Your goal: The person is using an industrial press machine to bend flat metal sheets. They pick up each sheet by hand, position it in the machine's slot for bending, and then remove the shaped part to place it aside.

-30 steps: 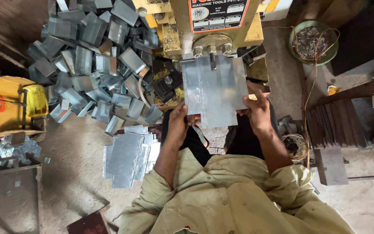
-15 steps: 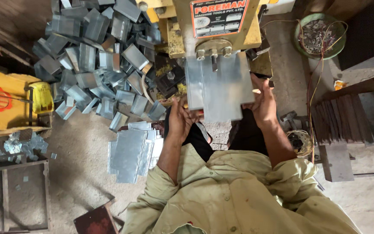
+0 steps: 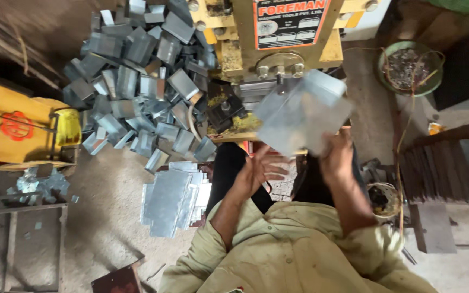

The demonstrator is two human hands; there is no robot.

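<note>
Right hand [image 3: 336,157] gripping blurred metal sheet [image 3: 302,111] below orange-and-white machine label [image 3: 289,21]; left hand [image 3: 261,169] open.

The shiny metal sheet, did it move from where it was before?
Yes. The metal sheet tilted and swung right, away from under the yellow machine; only the right hand holds it.

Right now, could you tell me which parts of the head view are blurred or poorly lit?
Head view: the metal sheet in the right hand is motion-blurred, the left hand slightly; the pile of bent metal pieces is sharp; the upper left corner lies in shadow.
</note>
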